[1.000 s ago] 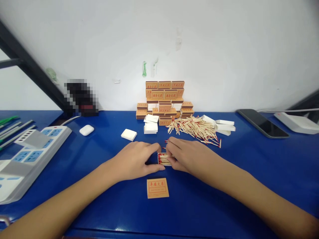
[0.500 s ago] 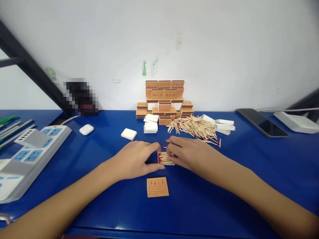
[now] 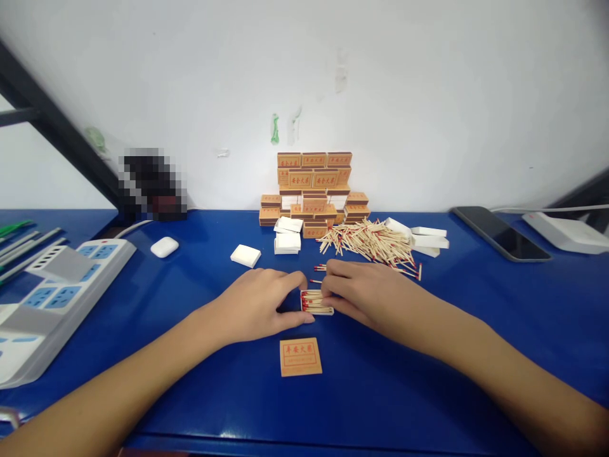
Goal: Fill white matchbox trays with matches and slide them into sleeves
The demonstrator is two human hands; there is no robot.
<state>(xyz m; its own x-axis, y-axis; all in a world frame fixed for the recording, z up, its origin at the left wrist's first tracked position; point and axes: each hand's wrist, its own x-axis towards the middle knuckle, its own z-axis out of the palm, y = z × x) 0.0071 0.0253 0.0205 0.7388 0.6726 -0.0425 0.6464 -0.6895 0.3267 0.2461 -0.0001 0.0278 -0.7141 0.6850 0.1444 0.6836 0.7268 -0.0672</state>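
Note:
A small white tray of red-tipped matches [image 3: 316, 303] lies on the blue table [image 3: 428, 355] between my hands. My left hand [image 3: 259, 304] clasps its left end, thumb at the near edge and forefinger at the far edge. My right hand [image 3: 366, 293] rests fingers curled on the matches at the tray's right end. An orange matchbox sleeve [image 3: 300, 357] lies flat just in front of the tray. A loose heap of matches [image 3: 373, 244] is spread behind my right hand, with two stray matches [image 3: 318, 274] near my fingers.
Stacked orange matchboxes [image 3: 314, 187] stand against the wall. Empty white trays [image 3: 288, 236] and more white trays [image 3: 425, 240] lie near the heap. An earbud case [image 3: 164, 247] and power strips [image 3: 52, 292] are at the left, a phone [image 3: 502, 235] at the right.
My right hand's fingers have shifted slightly over the tray, uncovering more of the matches. My left hand has stayed put.

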